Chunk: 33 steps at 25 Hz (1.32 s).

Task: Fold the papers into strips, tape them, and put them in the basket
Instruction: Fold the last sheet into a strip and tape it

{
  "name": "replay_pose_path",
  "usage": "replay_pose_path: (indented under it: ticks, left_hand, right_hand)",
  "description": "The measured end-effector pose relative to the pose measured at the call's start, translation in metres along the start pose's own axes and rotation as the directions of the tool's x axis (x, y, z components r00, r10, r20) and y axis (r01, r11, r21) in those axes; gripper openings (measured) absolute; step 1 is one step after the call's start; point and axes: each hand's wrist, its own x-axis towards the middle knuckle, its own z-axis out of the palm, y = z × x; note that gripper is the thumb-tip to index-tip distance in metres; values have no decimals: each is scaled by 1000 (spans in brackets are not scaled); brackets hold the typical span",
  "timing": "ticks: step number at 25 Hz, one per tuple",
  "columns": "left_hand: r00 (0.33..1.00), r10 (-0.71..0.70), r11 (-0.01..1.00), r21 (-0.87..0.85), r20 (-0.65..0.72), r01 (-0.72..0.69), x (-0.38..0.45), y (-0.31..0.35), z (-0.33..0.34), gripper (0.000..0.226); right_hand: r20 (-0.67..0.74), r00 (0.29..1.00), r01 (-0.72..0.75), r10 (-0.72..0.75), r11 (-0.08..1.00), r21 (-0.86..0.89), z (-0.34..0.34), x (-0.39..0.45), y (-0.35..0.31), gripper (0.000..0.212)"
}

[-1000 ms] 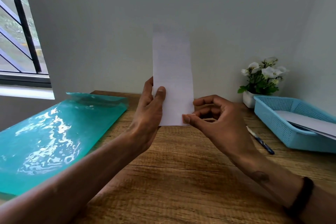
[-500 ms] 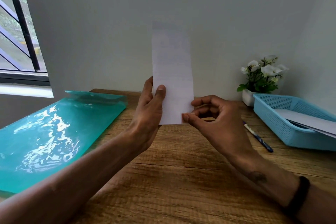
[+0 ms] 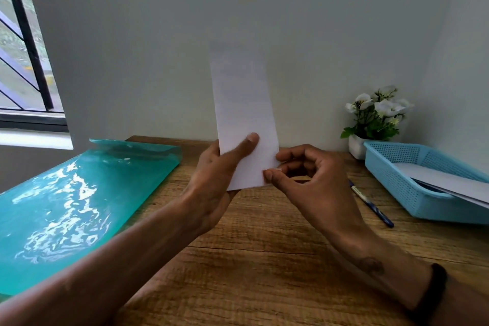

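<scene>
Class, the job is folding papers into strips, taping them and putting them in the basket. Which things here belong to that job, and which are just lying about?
Belong to the job:
white folded paper strip, held upright
left hand and right hand, both pinching it
light blue plastic basket, paper already inside

Lying about:
teal plastic folder
blue pen
white flowers in a white pot

The folded paper strip (image 3: 244, 116) was plain white, faintly greyed toward its top. The plastic folder (image 3: 68, 206) was translucent teal, mottled with white glare. The table (image 3: 264, 259) was brown with a wood-grain pattern. The basket (image 3: 397, 180) was light blue with a fine perforated mesh, and the sheet (image 3: 444, 183) in it was white. The pen (image 3: 373, 206) was dark blue and white. The flowers (image 3: 381, 107) were white with green leaves, in a white pot (image 3: 356, 147). The wristband (image 3: 434, 291) was black, as were the window bars (image 3: 29, 34).
</scene>
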Motion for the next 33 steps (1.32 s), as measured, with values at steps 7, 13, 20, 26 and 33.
replay_pose_path:
  ticks: [7,13,20,26,33]
  left_hand:
    - [995,-31,966,259,91,6,7,-9,-10,88]
    - [997,-5,954,300,80,-19,8,-9,-10,75]
    - [995,101,907,409,18,-99,6,-6,-7,58]
    - [981,184,840,509,60,-189,2,-4,-3,31]
    - [974,205,812,540,93,-222,-1,-3,-3,32]
  right_hand:
    - [-19,999,28,-29,999,-38,-3,3,3,31]
    - [-41,998,45,-48,996,-79,-2,1,0,38]
    - [-40,996,71,-76,991,-113,-2,0,-2,38]
    - [-60,996,64,-73,988,-138,-3,0,-2,30]
    - [-79,995,45,-59,985,-168,-5,2,-2,31]
